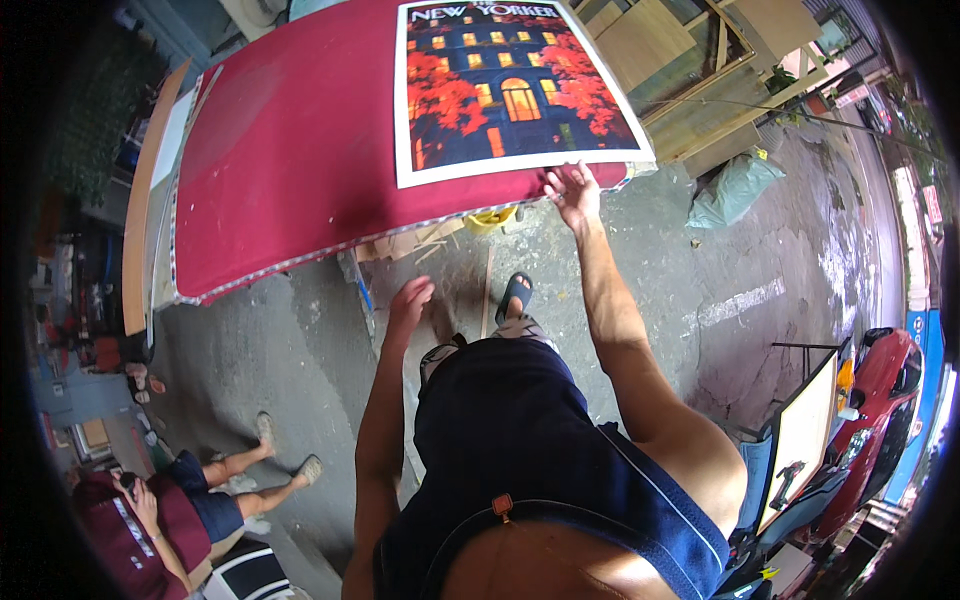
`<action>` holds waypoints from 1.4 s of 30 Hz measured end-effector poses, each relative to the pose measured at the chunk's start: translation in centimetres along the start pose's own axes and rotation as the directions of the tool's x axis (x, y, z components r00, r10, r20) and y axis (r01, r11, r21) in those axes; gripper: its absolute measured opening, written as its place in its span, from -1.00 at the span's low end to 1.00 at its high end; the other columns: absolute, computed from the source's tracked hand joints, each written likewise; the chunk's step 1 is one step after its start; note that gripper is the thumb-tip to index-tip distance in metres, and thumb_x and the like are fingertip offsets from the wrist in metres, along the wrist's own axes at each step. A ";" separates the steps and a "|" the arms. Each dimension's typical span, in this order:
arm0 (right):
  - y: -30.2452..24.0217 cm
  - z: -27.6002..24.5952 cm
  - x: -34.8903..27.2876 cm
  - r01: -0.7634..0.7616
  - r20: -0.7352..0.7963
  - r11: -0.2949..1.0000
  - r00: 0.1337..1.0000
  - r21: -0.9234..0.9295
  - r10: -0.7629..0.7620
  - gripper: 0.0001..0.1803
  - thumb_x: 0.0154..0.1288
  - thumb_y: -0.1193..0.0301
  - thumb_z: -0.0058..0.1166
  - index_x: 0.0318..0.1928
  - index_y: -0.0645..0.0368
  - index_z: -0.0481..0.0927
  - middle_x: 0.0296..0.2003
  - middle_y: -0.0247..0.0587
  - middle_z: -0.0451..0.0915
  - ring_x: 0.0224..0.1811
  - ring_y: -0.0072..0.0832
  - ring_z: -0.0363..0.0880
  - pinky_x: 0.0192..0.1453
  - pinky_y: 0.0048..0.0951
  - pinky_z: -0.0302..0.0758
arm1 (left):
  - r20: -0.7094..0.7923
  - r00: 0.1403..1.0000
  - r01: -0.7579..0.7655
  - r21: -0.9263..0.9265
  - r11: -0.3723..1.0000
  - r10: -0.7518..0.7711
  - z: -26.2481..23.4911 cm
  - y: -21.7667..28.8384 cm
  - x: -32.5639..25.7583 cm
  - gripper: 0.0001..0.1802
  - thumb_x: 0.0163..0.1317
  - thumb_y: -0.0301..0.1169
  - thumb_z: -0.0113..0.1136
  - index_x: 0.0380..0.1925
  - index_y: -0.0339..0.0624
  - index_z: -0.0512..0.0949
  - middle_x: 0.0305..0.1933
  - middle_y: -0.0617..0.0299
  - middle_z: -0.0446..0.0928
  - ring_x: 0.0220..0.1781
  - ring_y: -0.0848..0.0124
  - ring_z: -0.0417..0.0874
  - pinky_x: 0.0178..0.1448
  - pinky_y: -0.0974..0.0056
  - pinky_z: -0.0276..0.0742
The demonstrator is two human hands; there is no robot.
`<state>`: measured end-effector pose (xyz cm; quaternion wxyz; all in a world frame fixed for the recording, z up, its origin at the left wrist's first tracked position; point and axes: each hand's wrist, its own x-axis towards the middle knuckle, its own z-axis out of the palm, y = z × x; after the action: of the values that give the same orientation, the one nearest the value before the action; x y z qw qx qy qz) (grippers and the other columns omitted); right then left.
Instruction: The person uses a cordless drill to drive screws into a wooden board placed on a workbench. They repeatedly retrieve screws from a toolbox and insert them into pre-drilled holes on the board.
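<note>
A large print with a white border [412, 178] lies on a table covered in red cloth [290, 140]. It shows a dark building with lit windows between red trees. My right hand [573, 195] is at the near edge of the table, just below the print's lower border. Its fingers are apart and point up toward that border; whether they touch it I cannot tell. My left hand [408, 305] hangs in the air in front of my body, away from the table. Its fingers are curled in, and nothing shows in them.
Wooden panels [690, 60] are stacked beyond the table's right end, near a pale green sack [735, 188] on the concrete floor. Wood scraps [410, 243] lie under the table. A seated person [150, 530] is at the lower left; a red car [875, 410] stands far right.
</note>
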<state>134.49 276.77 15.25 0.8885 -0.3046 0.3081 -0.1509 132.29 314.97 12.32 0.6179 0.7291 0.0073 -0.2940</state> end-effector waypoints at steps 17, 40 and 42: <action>-12.2 9.7 -0.7 0.065 0.371 0.978 0.918 0.198 -0.136 -0.57 0.28 0.07 -0.09 -0.12 0.21 0.41 -0.29 -0.02 0.58 -0.19 -0.24 0.56 -0.03 -0.33 0.42 | 0.125 0.922 -0.384 0.156 0.910 0.367 16.3 12.1 18.9 -0.71 0.05 -0.34 0.27 -0.24 -0.23 0.56 -0.36 0.28 0.58 -0.30 0.51 0.57 -0.17 0.37 0.48; -19.0 15.0 -0.4 0.242 0.502 0.968 0.831 0.063 -0.240 -0.27 0.25 -0.03 -0.14 0.07 0.47 0.30 -0.06 0.25 0.46 0.03 0.01 0.46 0.18 -0.18 0.35 | 0.573 0.788 -0.583 0.812 -0.025 0.227 18.2 21.5 34.7 -0.77 -0.13 -0.37 0.27 -0.37 -0.05 0.63 -0.37 0.01 0.60 -0.25 0.12 0.64 -0.15 0.11 0.53; -19.3 15.4 -0.4 0.248 0.487 0.967 0.838 0.063 -0.247 -0.27 0.25 -0.04 -0.14 0.07 0.48 0.30 -0.07 0.24 0.47 0.03 0.03 0.46 0.17 -0.19 0.36 | 0.596 0.767 -0.609 0.793 -0.020 0.238 18.1 21.1 35.3 -0.80 -0.14 -0.39 0.27 -0.40 -0.03 0.63 -0.39 0.02 0.60 -0.27 0.13 0.64 -0.16 0.12 0.54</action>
<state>142.47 269.01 37.27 0.9101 -0.3710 0.0309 -0.1818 161.79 281.18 14.64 0.0457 0.8570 -0.4990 -0.1201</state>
